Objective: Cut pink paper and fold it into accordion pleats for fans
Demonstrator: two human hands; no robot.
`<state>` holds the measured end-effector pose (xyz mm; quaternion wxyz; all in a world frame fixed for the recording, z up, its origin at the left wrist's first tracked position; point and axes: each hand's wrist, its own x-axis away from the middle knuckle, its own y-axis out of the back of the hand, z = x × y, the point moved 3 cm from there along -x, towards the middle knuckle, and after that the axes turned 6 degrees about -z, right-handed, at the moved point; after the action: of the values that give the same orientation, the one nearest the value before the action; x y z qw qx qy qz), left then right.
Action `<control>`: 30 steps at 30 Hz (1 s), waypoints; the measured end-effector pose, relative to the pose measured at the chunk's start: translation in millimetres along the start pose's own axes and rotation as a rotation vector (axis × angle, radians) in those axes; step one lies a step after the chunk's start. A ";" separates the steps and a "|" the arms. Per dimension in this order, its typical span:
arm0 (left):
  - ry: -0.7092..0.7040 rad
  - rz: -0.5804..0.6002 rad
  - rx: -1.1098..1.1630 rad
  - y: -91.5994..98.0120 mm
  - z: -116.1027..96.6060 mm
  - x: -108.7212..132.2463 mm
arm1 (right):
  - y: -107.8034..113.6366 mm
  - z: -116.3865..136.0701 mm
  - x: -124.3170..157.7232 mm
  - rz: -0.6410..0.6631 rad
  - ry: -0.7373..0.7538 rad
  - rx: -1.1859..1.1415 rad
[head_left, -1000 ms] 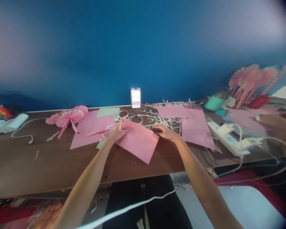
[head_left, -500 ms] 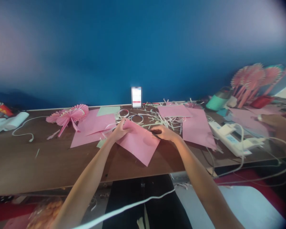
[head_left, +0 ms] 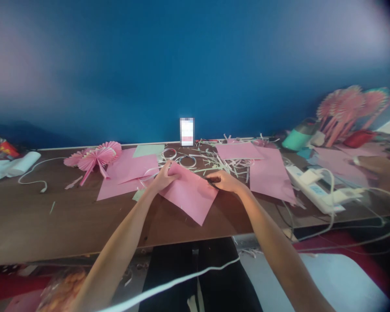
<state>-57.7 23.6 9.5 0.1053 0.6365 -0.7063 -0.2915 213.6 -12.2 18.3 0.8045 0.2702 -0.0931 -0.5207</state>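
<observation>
My left hand (head_left: pixel 165 177) pinches the upper left corner of a pink sheet of paper (head_left: pixel 190 195), which is tilted above the table. In my right hand (head_left: pixel 225 180) is a pair of dark scissors (head_left: pixel 212 184), set at the sheet's upper right edge; the fingers partly hide them. Behind the sheet lie two rolls of tape, the left one (head_left: pixel 169 153) and the right one (head_left: pixel 187 161). More pink paper (head_left: pixel 126 169) rests to the left, and another pink sheet (head_left: pixel 269 173) lies to the right.
Pale paper strips (head_left: pixel 237 166) litter the back of the brown table (head_left: pixel 84 229). A lit phone (head_left: pixel 186 132) stands against the blue wall. Folded pink paper fans (head_left: pixel 97 159) lie left. On the right are a power strip (head_left: pixel 315 190) with cables, a green cup (head_left: pixel 295 139) and another person's blurred hand (head_left: pixel 377 171).
Both hands, the pink sheet and the scissors keep almost the same place. The whole view has shifted very slightly.
</observation>
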 end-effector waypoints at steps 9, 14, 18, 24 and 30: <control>-0.026 0.013 0.006 -0.3 -0.9 -1.4 | -0.4 6.3 0.8 0.028 0.006 -0.038; -0.019 0.000 0.022 0.9 -2.9 -0.2 | 6.7 3.8 1.9 0.045 -0.002 -0.073; -0.013 -0.013 0.028 3.2 -5.8 1.6 | 9.4 1.6 3.2 0.074 -0.021 -0.099; -0.008 -0.012 0.039 5.0 -8.3 2.3 | 10.4 1.8 4.6 0.067 -0.042 -0.108; 0.037 -0.016 0.022 4.5 -6.1 3.0 | 11.5 1.4 5.2 0.075 -0.073 -0.062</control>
<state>-58.9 19.1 16.2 0.1090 0.6485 -0.7023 -0.2726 224.4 -13.7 24.9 0.8276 0.2224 -0.1163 -0.5021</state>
